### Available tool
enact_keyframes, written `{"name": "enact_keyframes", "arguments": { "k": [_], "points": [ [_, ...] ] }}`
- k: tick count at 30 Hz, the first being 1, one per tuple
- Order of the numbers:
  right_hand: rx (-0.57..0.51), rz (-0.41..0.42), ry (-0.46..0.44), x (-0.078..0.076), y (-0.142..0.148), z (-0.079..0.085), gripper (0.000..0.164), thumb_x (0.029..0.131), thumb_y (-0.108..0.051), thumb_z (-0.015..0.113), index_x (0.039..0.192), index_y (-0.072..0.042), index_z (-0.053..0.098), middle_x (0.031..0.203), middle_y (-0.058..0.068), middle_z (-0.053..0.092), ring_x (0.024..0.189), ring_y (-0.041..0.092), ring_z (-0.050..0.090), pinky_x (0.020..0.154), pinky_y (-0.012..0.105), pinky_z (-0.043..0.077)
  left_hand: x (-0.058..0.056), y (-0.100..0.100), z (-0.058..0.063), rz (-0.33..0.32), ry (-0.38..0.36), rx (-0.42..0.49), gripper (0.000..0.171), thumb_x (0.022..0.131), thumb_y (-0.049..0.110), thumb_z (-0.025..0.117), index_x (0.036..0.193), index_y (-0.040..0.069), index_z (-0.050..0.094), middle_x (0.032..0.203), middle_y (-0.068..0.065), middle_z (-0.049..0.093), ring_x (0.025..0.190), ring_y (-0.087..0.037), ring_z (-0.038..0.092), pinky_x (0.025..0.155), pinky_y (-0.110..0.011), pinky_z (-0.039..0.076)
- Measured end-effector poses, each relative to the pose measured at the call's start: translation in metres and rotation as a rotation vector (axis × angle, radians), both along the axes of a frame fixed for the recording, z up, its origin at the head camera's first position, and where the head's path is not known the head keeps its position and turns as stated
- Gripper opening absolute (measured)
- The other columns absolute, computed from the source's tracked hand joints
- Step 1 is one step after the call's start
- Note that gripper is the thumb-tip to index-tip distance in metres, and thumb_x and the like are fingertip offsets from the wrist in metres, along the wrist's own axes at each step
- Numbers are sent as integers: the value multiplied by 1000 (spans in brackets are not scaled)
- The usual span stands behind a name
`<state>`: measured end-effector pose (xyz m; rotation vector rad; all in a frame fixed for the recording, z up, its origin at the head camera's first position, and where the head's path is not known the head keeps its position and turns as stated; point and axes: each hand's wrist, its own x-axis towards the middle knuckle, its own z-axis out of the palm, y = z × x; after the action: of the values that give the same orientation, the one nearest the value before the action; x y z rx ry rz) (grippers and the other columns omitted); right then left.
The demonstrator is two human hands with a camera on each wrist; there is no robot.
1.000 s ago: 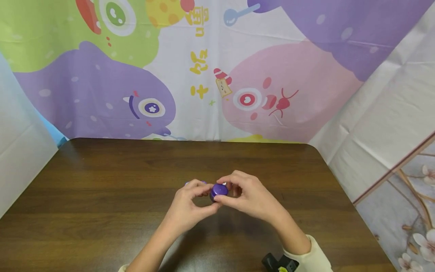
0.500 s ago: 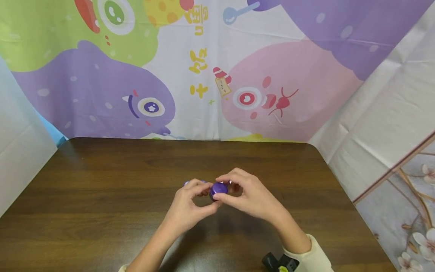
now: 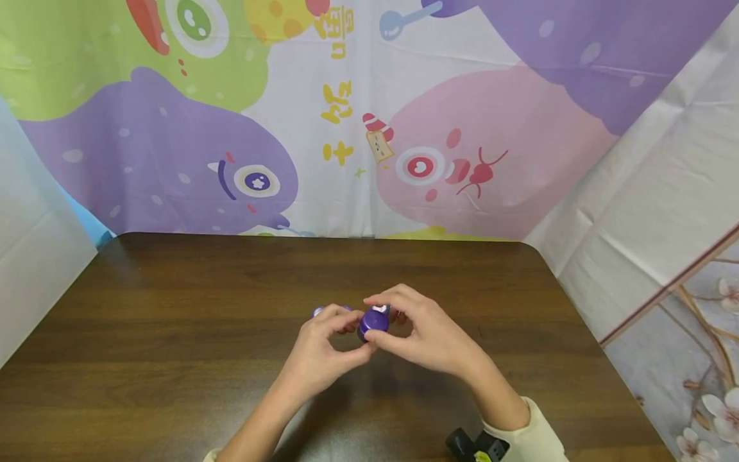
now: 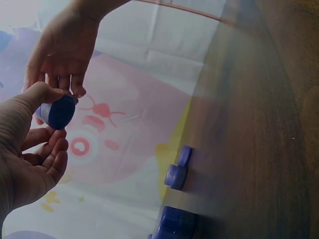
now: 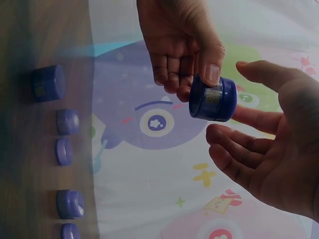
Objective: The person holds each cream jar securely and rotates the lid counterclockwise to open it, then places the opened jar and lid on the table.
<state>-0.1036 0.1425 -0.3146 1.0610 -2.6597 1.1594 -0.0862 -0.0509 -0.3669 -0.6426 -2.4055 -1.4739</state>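
Observation:
Both hands meet around a small purple round jar point(image 3: 373, 326) above the middle of the table. My left hand point(image 3: 324, 351) pinches the jar point(image 5: 213, 102) between thumb and forefinger; a pale label patch shows on its side. My right hand point(image 3: 426, 330) is spread around the other end. In the right wrist view, the right thumb point(image 5: 264, 72) stands apart from the jar, while the right forefinger passes behind it; whether that finger touches is hidden. From the left wrist, a flat dark blue-looking end of the jar point(image 4: 62, 112) shows.
Several purple jars and round pieces stand in a row on the brown table, including a larger jar point(image 5: 49, 83), a rounded piece point(image 5: 68, 122) and a thin ring-like piece point(image 5: 64, 152). A cartoon-printed cloth point(image 3: 346, 192) hangs behind the table.
My right forefinger has lifted away from the jar, widening the gap there, and a white spot shows in it now. The left hand keeps its pinch, nearly still.

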Motion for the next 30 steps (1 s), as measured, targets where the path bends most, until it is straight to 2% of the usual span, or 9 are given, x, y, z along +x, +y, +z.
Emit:
{"name": "enact_keyframes", "arguments": {
  "k": [5,8,12,14,17,22,25,30],
  "points": [
    [-8,-55,26,-1,0,0,33,77,-25,77,106,-12,68,92,-5,60,77,7,55,63,20,50,-1,0,1,24,25,-10,29,71,20,80,98,13,71,93,9,63,88,-8,55,77,-28,51],
    [0,-27,27,-1,0,0,30,79,-21,75,106,-12,68,93,-3,60,76,7,55,61,19,50,0,0,2,23,19,-2,30,71,18,81,99,13,71,94,8,63,88,-8,55,77,-28,52],
    [9,26,14,-1,1,0,32,81,-15,71,112,-12,65,102,-2,59,80,10,57,61,19,50,0,-1,1,18,25,5,31,71,16,81,100,13,71,93,7,63,87,-10,57,77,-26,51],
    [4,27,10,-1,1,0,34,81,-16,71,115,-13,64,106,-2,59,82,11,57,61,19,50,0,-1,2,21,30,9,31,71,16,81,100,12,71,92,6,63,86,-12,58,77,-26,52],
    [-10,-9,15,-1,0,0,35,81,-21,73,114,-13,64,104,-3,60,81,11,57,62,20,50,-1,-1,3,29,30,11,30,70,16,80,99,11,71,91,7,63,85,-12,60,77,-27,53],
    [-11,-63,23,-1,-1,0,32,78,-25,76,107,-13,68,93,-6,60,74,6,53,61,19,49,-2,-1,4,37,14,6,31,70,17,81,99,10,71,90,8,61,86,-7,59,78,-25,53],
    [-7,-31,24,-1,0,0,31,79,-20,75,108,-13,68,94,-4,61,74,7,54,59,18,49,-2,-1,4,27,16,6,32,71,16,81,101,9,71,92,7,62,87,-7,60,79,-26,53],
    [2,42,28,-1,0,0,36,81,-12,68,117,-14,63,106,-2,60,80,13,56,58,20,48,-2,-1,4,16,29,10,33,71,15,80,101,9,71,92,5,63,86,-11,61,78,-29,54]
  ]
}}
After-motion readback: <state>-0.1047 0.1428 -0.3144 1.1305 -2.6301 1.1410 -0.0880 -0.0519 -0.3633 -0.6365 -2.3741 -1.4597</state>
